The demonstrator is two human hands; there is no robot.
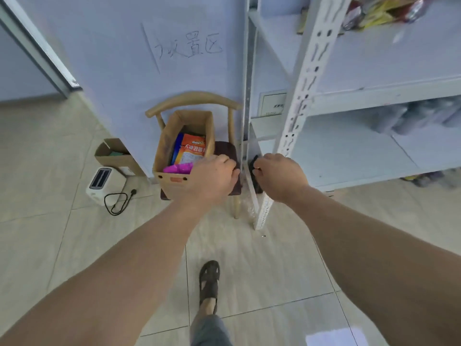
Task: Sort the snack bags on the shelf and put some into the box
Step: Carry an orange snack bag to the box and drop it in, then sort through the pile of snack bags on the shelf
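An open cardboard box (164, 146) stands on a wooden chair (192, 98) against the wall. Inside it lie an orange and blue snack bag (190, 151) and a magenta bag (178, 168). My left hand (212, 178) hovers over the box's near right corner with its back to the camera and its fingers curled downward and hidden. My right hand (279, 176) pinches a dark snack bag (255, 164) just right of the chair, beside the white shelf post (299, 108). More snack bags (381, 11) lie on the upper shelf at the top right.
The white metal shelf (374, 93) fills the right side, with blurred packages (411, 116) on a lower level and bags (424, 179) underneath. On the floor at the left are a white toaster (103, 182) with its cord and a small cardboard box (114, 156). My sandalled foot (209, 278) is on the tiles.
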